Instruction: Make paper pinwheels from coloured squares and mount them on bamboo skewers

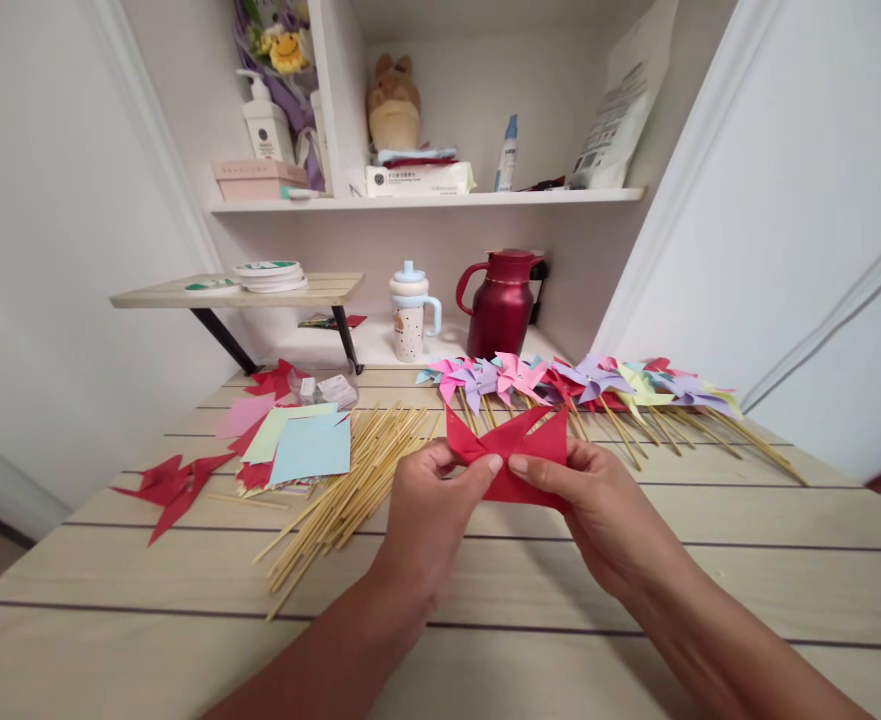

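Both hands hold a red cut paper square (513,452) just above the wooden table (747,530). My left hand (432,505) pinches its left side, thumb pressing a folded corner toward the middle. My right hand (597,505) grips the right side, thumb on the centre. Several points of the paper stand up behind my fingers. A pile of thin bamboo sticks (342,485) lies just left of my left hand. A row of finished paper pinwheels (582,385) on sticks lies behind the red paper.
A stack of coloured paper squares (301,448) and loose red cut pieces (174,485) lie at the left. A red thermos jug (501,305) and a lidded mug (411,315) stand at the back under a shelf. A small raised shelf (237,293) holds round tins.
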{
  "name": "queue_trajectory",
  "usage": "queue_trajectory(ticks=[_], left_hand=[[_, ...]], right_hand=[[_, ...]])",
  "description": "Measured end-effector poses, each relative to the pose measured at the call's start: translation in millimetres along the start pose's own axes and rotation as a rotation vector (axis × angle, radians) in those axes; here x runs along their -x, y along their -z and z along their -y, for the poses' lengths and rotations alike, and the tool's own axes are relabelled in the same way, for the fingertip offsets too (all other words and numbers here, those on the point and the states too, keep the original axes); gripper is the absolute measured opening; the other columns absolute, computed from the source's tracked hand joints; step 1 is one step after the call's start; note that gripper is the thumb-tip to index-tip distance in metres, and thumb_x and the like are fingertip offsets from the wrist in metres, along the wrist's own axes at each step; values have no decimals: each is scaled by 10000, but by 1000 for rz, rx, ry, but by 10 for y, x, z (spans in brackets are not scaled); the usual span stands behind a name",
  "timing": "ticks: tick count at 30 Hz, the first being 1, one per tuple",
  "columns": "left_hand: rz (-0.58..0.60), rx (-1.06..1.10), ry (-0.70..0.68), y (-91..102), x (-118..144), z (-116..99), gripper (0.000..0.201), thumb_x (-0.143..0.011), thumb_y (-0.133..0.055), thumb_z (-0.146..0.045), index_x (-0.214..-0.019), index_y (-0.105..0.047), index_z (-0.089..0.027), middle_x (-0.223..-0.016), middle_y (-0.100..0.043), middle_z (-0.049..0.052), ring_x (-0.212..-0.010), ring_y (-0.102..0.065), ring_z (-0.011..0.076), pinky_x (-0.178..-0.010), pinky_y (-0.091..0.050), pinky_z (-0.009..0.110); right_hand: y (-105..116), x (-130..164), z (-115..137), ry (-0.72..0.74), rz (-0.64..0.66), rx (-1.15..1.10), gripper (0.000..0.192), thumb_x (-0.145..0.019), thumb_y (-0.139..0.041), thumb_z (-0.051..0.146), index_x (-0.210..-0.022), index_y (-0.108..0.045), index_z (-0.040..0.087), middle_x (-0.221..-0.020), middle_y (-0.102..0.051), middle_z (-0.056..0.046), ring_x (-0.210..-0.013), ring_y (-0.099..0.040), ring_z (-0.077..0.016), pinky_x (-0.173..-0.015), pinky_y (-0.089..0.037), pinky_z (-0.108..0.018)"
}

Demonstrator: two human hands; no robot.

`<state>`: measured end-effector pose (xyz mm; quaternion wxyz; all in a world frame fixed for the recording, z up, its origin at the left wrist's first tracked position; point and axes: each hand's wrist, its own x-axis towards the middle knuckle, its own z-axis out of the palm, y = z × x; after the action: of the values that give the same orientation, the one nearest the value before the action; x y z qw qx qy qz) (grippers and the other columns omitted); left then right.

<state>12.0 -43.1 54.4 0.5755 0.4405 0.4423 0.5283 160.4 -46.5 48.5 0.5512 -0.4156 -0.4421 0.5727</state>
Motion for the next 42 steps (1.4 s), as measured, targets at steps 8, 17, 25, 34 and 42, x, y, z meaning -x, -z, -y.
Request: queue_trajectory(ticks=[8, 17, 25, 34, 42], left_hand=[[47, 223, 161, 49, -41, -3, 187, -725, -776, -282, -854, -766, -147, -782, -776, 93, -713, -734, 229, -753, -576, 373], [67, 313, 147, 136, -115, 22, 201, -749, -773, -273, -888, -759, -129, -864, -783, 125, -807, -746, 250, -816, -581, 387], [58, 302, 237, 127, -81, -62, 162, -751, -769, -217, -884, -763, -124, -817, -785, 111, -714, -740, 209, -730, -582, 324], [27, 316, 254, 129, -83, -95, 107, -789, -741, -175, -871, -766, -110, -780, -782, 104, -650, -715, 164, -641, -547, 253], [85, 271, 181, 123, -83, 37, 291, -737, -794, -274, -972, -769, -104, -848, -786, 130, -746, -742, 225, -785, -575, 350]], right_hand=[[63, -50, 38, 154, -115, 87, 397, -789, -775, 452, -1127, -651, 283, -970, -769, -40, -846, -714, -228, -741, -565, -364], [238, -86, 154, 294, -69, 186, 515, -816, -776, 379, -1247, -498, 331, -1136, -728, -55, -969, -696, -214, -846, -551, -394], [243, -102, 106, 223, 75, 410, 233, -811, -756, 398, -1001, -708, 270, -879, -696, -21, -787, -624, -175, -673, -510, -307], [267, -94, 127, 260, 156, 447, 133, -808, -761, 359, -923, -793, 301, -1143, -689, -40, -1018, -629, -209, -833, -527, -325], [210, -87, 122, 279, 160, 413, 109, -755, -813, 358, -853, -808, 311, -1031, -675, -31, -922, -632, -198, -780, -545, -322]])
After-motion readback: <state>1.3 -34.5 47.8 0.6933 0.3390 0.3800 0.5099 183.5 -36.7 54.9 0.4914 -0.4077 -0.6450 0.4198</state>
